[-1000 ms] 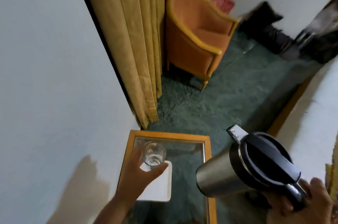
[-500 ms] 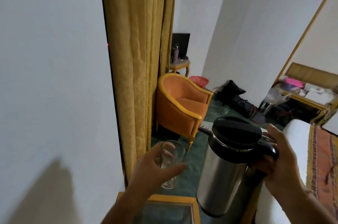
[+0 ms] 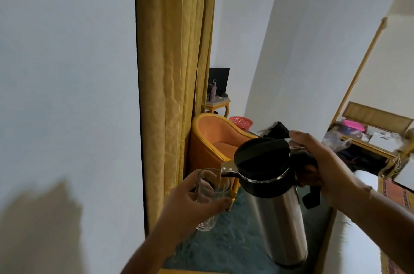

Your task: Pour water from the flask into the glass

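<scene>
Steel flask point(image 3: 280, 213) with black lid — gripped by handle in right hand point(image 3: 322, 168), spout over rim of clear glass point(image 3: 210, 197) — left hand point(image 3: 192, 204) wraps glass, both held mid-air.

steel flask point(image 3: 280, 213) tilted, spout over rim | clear glass point(image 3: 211, 197) upright

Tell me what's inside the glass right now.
The glass in the left hand looks empty; only fingers show through it. The flask spout sits at its rim; no visible stream.
</scene>
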